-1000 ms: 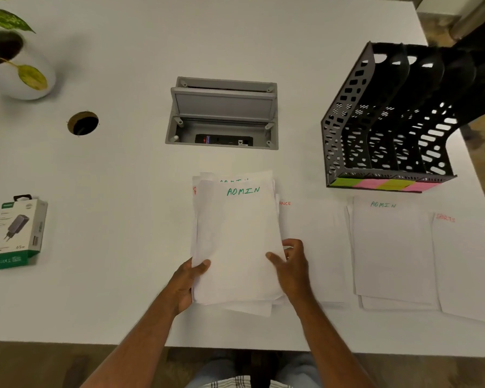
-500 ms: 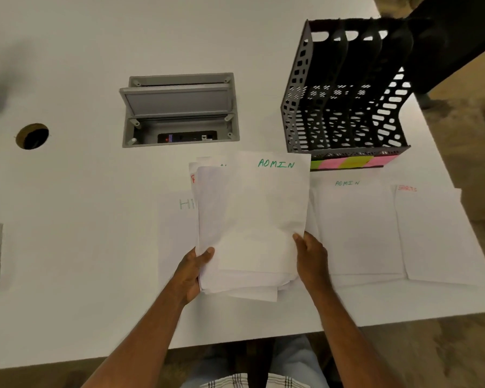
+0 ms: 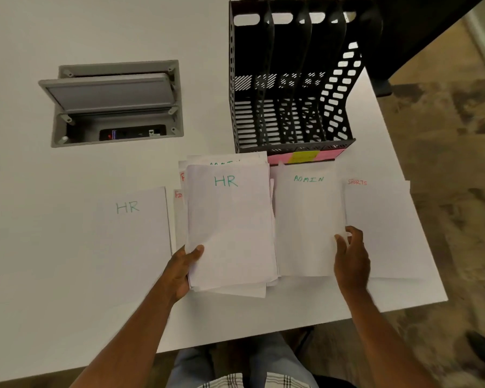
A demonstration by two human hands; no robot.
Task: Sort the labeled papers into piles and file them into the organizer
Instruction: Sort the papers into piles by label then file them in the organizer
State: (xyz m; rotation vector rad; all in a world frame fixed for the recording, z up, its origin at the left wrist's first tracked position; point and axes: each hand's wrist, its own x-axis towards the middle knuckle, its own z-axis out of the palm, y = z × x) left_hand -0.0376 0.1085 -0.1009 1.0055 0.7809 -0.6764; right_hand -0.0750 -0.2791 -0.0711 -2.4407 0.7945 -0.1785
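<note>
While the left hand [image 3: 186, 264] was clamped on the lower left edge of the unsorted stack [image 3: 230, 228], thumb on top and fingers underneath, the right hand [image 3: 352, 256] hovered with its fingers loosely spread at the lower right edge of the ADMIN pile [image 3: 308, 225], touching or just off the paper; which of the two could not be told, and it gripped nothing. The stack's top sheet read HR, and it lay at the centre of the white tabletop [image 3: 53, 275] with its long axis running from six to twelve o'clock. The matching HR pile [image 3: 132, 228] lay flat at nine o'clock from the stack, just beyond a narrow strip of a red-lettered pile [image 3: 177, 217] that the stack mostly hid. That seemed the relation the coming move turned on: the top sheet had to travel toward nine o'clock, away from the free right hand, which would need to cross back over the ADMIN pile to lift it. The left hand was nearer that pile but occupied. The SPORTS pile [image 3: 381, 228] lay at three o'clock from ADMIN, near the tabletop's edge. The black organizer [image 3: 289, 79] stood at twelve to one o'clock from the stack, its slots apparently empty, so filing looked not yet begun and sorting only partly done.
</note>
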